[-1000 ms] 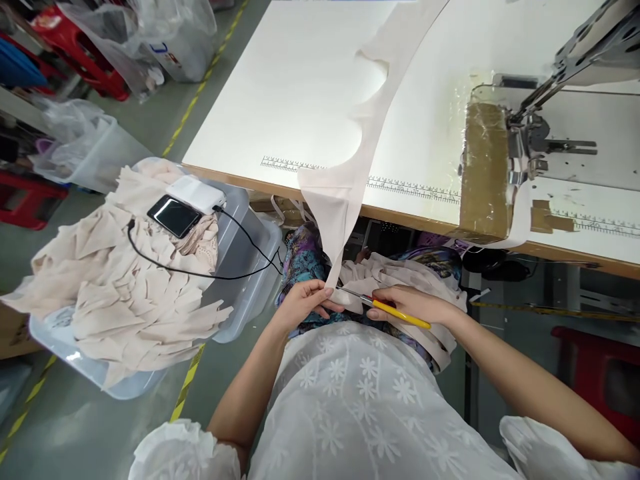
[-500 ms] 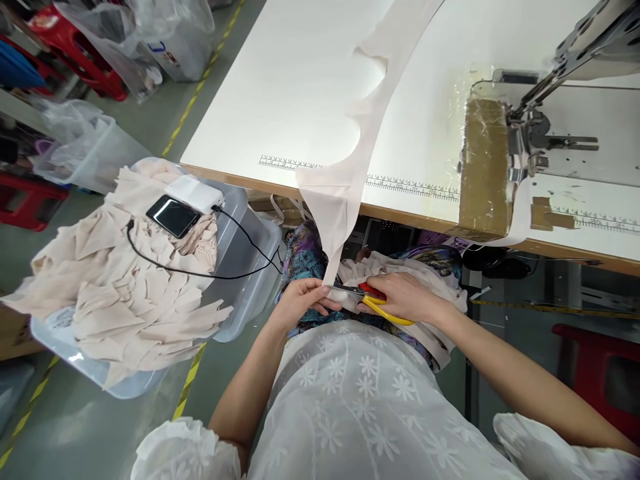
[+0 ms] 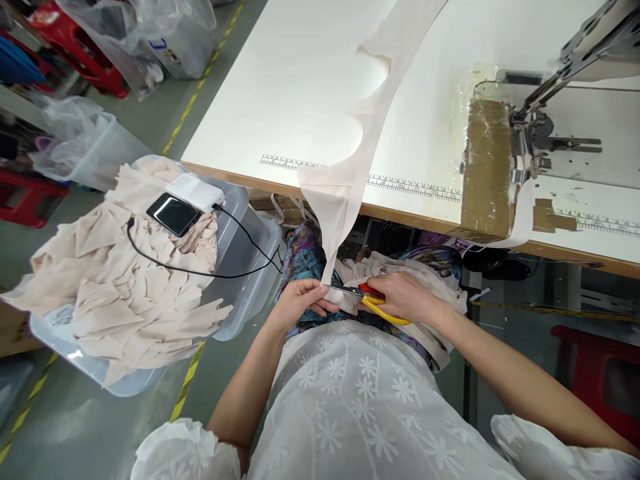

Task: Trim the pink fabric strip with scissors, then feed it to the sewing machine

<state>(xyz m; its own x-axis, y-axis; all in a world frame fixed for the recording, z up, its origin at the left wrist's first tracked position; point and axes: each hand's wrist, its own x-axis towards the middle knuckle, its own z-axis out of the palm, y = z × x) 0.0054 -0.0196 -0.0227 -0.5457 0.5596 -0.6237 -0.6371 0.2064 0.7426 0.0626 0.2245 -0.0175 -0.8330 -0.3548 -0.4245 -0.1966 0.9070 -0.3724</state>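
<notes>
My left hand pinches the narrow lower end of a pale beige fabric strip. From there the strip rises over the table edge and runs up across the white top, with scalloped cut-outs along its left side. In my right hand is a pair of scissors with red and yellow handles. Their blades point left and lie at the fabric, right by my left fingertips. More beige fabric is bunched on my lap, partly behind my right hand.
A sewing machine stands on the right of the white table. At left, a plastic tub holds a heap of beige fabric pieces, with a phone-like device and white power bank on top, joined by a black cable.
My right hand and the scissors have shifted slightly left, bringing the blades closer to my left fingertips. The lower end of the strip has also moved a little left.
</notes>
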